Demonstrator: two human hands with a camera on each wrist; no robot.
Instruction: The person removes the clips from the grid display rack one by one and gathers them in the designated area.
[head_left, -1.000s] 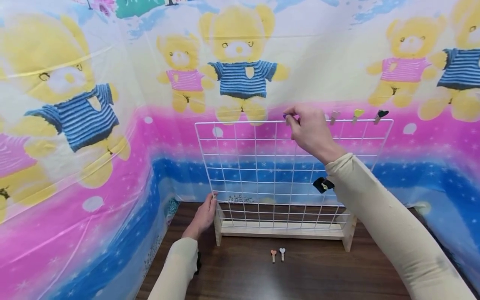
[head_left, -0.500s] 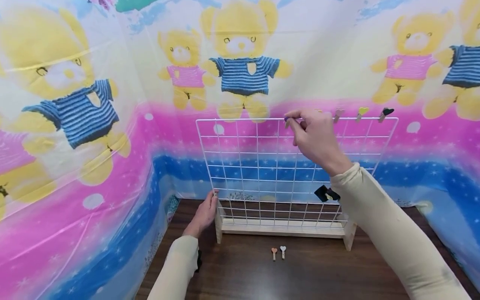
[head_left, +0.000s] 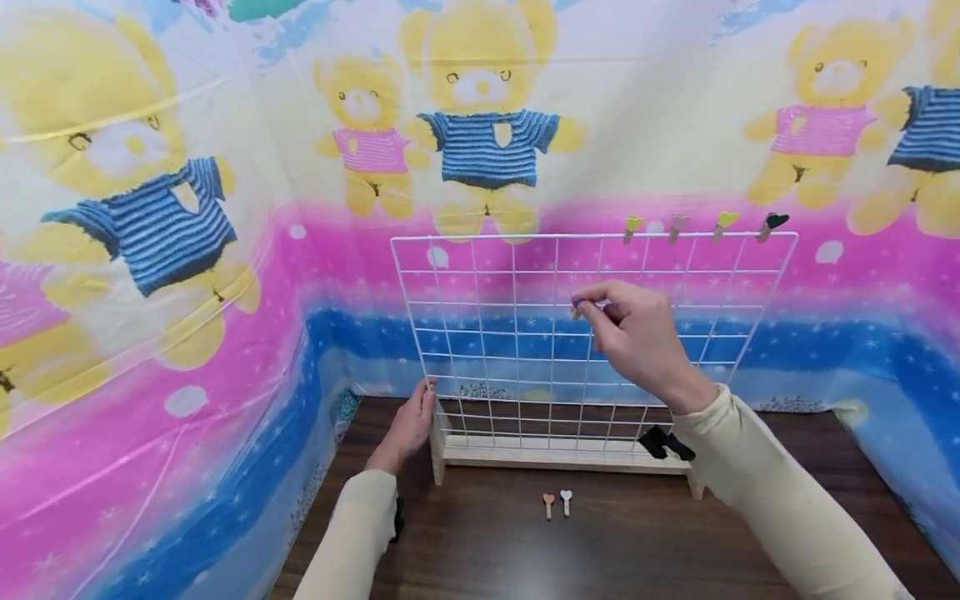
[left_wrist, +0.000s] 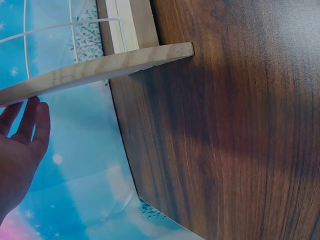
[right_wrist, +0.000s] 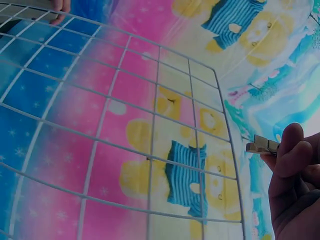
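Purple clothespin (head_left: pixel 576 308) is pinched between thumb and fingers of the right hand (head_left: pixel 639 337), its wooden end free, in front of the wire grid (head_left: pixel 514 271) and below its top edge. Nearly straight fingers of the left hand (head_left: pixel 409 423) touch the left upright (left_wrist: pixel 100 69). Good handling likely calls for fingertips clear of that free end, the pin squared to the wire, the upright lightly steadied
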